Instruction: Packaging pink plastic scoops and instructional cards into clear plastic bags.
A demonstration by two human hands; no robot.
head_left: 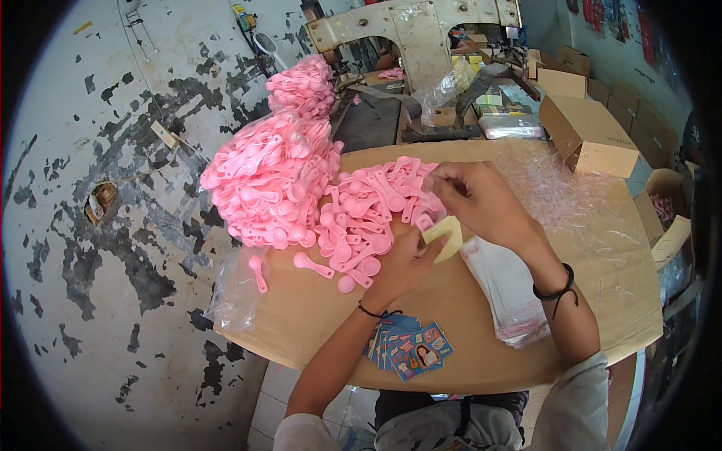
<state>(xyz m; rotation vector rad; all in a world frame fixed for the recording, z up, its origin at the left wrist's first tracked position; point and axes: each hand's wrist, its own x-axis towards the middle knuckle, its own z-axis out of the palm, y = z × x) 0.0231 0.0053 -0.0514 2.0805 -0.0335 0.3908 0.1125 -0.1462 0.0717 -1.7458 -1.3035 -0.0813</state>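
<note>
My left hand is closed on a pale yellow piece of card, which looks bent or folded. A pink scoop shows just above its fingers, at the edge of the pile; I cannot tell whether the hand touches it. My right hand is raised above the card with thumb and fingers pinched; a faint clear sheen lies below its fingertips, too thin to name. Loose pink scoops lie heaped beyond my left hand. Blue printed cards lie fanned near my left wrist. Flat clear plastic bags are stacked under my right forearm.
Large bags of pink scoops stand at the left by the peeling wall. Plastic strips are scattered at the table's right. Behind are a cream metal machine and an open cardboard box. An empty clear bag hangs over the left edge.
</note>
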